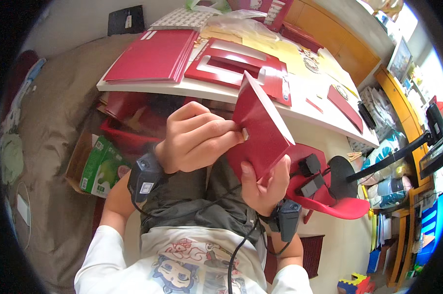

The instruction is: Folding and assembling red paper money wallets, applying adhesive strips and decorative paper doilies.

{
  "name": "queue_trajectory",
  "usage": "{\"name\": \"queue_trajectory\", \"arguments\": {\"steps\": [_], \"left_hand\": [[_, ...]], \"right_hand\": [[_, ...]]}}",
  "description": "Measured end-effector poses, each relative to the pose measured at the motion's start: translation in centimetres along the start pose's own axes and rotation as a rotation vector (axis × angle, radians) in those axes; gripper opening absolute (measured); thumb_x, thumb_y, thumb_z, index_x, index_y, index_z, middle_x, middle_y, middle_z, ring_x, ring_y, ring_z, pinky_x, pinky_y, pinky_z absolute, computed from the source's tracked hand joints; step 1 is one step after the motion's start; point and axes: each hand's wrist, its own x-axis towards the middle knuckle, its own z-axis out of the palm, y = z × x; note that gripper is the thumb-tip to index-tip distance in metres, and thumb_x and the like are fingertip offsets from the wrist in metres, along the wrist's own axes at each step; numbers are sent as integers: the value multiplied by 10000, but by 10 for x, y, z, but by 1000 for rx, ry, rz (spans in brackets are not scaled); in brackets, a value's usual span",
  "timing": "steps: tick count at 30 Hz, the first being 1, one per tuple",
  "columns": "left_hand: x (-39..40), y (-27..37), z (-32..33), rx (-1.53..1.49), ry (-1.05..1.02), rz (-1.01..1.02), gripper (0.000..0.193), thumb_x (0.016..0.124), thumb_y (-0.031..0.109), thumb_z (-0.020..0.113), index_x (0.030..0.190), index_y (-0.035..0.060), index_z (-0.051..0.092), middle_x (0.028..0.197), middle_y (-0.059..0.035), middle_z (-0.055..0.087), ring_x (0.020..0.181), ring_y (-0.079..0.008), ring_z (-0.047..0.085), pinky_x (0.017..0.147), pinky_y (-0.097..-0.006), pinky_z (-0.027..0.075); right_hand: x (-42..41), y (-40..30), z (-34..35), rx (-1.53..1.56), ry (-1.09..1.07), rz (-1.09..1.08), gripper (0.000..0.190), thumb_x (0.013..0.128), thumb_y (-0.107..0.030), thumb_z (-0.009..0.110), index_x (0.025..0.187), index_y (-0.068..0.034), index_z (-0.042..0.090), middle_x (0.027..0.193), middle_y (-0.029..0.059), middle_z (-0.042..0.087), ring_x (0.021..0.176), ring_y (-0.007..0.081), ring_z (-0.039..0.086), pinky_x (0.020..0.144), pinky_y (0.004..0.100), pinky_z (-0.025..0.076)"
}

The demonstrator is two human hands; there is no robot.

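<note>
A folded dark-red card (260, 136), pale along its inner edge, is raised in front of me and tilted. My right hand (265, 183) grips its lower end, thumb on the near face and fingers behind. Against that face, the fingertips of my left hand (203, 137) pinch a small pale piece (245, 134); whether it is fixed to the card I cannot tell. Beyond the hands, on the white table (221, 94), lie a stack of red card sheets (151, 57) and a glossy red printed sleeve with cut-out windows (229, 70).
A dark-red strip of card (344, 108) and a thin red strip (314, 105) lie on the table's right part. A red chair (339, 207) carries black adapters (310, 165). On the left, a green printed carton (104, 167) stands near the brown-covered bed (60, 128). Cables hang from both wrist devices.
</note>
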Motion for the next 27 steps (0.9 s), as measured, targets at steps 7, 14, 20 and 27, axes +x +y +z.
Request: {"name": "queue_trajectory", "arguments": {"steps": [7,14,20,27], "left_hand": [[0,4,-6,-46,70,-41,268,662,76,682,922,73,621,785,4,633,634,-113,608,582,-228,408],[-2,4,-16,16,78,-4,244,651,98,696,892,84,653,775,20,629,650,-107,606,611,-228,412],[0,6,-21,11,108,16,200,657,108,694,856,110,675,779,32,636,632,-91,588,639,-234,412],[9,5,-17,-294,120,-207,276,639,98,744,886,150,632,776,32,625,657,-114,583,758,-310,396]], "right_hand": [[3,-8,-2,-27,-70,7,581,748,5,665,1264,-11,399,1020,210,572,840,336,615,678,392,506],[7,-13,4,14,-46,-42,588,762,-1,656,1285,-27,390,1027,207,573,838,332,615,679,388,505],[5,-21,4,28,-57,41,627,753,-19,678,1300,-26,371,1023,219,570,829,339,598,686,401,489],[0,-16,-4,-29,-22,99,609,756,-15,672,1292,-19,385,1031,231,557,833,337,572,706,397,468]]}}
